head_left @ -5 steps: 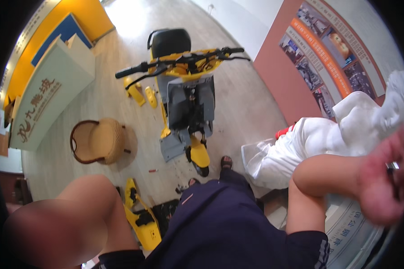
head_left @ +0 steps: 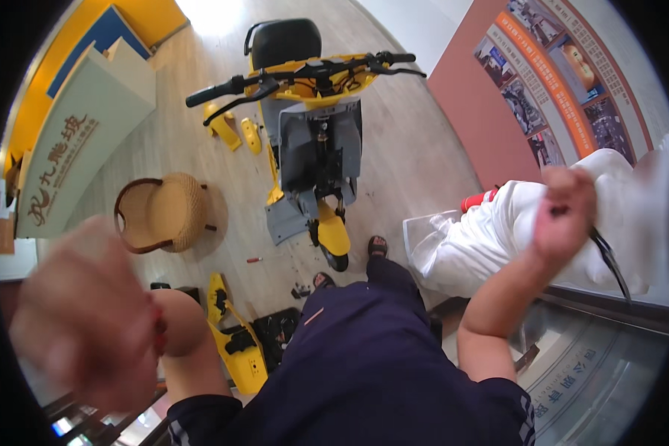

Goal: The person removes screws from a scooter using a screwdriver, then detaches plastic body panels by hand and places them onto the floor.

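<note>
My left hand is raised at the left, smeared by motion, with a red band at its wrist. Its fingers cannot be told apart. At the right my right hand is lifted in front of a white draped form, fingers curled closed. A thin black cord-like strip hangs from that hand. Beyond my feet stands a partly stripped yellow scooter, its handlebar across the top and its dark inner front exposed. Neither hand touches it.
Yellow panels lie left of the scooter. A wicker chair stands near a pale counter. A red-handled tool and a yellow frame piece are on the floor. At right are a red cylinder and glass-topped case.
My right hand has moved inward from the right edge, and the black strip now shows below it. My left hand has risen. The scooter sits slightly higher in view.
</note>
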Action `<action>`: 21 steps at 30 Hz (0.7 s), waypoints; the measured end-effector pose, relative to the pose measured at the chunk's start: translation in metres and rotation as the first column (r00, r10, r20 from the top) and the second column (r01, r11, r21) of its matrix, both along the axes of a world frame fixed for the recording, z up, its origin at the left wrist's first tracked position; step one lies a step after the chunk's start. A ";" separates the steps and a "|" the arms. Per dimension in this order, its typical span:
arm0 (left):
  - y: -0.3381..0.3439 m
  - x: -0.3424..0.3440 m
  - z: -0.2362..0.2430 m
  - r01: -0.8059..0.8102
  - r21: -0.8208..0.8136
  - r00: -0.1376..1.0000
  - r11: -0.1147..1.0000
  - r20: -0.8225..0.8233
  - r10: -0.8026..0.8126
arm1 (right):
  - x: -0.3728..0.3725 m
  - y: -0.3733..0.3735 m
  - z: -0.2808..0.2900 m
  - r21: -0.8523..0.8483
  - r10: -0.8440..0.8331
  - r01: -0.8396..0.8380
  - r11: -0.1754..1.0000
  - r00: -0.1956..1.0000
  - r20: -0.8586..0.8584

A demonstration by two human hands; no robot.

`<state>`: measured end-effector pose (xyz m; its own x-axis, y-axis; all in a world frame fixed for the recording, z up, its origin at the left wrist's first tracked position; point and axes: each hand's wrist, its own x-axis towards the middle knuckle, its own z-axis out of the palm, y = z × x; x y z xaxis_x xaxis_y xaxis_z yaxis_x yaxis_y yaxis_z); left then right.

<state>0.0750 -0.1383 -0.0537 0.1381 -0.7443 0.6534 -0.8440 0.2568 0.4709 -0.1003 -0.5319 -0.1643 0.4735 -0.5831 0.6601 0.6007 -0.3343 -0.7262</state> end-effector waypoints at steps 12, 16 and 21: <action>-0.050 0.003 -0.006 0.160 0.045 0.983 0.986 0.085 -0.163 | -0.024 0.024 -0.207 0.535 0.326 0.124 0.835 0.673 -0.664; -0.049 -0.020 0.043 -0.128 0.506 0.979 0.853 0.202 0.026 | -0.021 0.014 -0.191 0.429 0.236 0.173 0.887 0.628 -0.741; -0.046 -0.022 0.051 0.041 0.578 0.994 0.815 0.063 -0.094 | -0.008 0.014 -0.185 0.340 0.202 0.118 0.933 0.610 -0.766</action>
<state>0.0525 -0.1843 -0.0024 0.0383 -0.9931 0.1105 -0.8777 0.0194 0.4788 -0.1087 -0.5183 -0.3496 0.7372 -0.6451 -0.2011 -0.2421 0.0257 -0.9699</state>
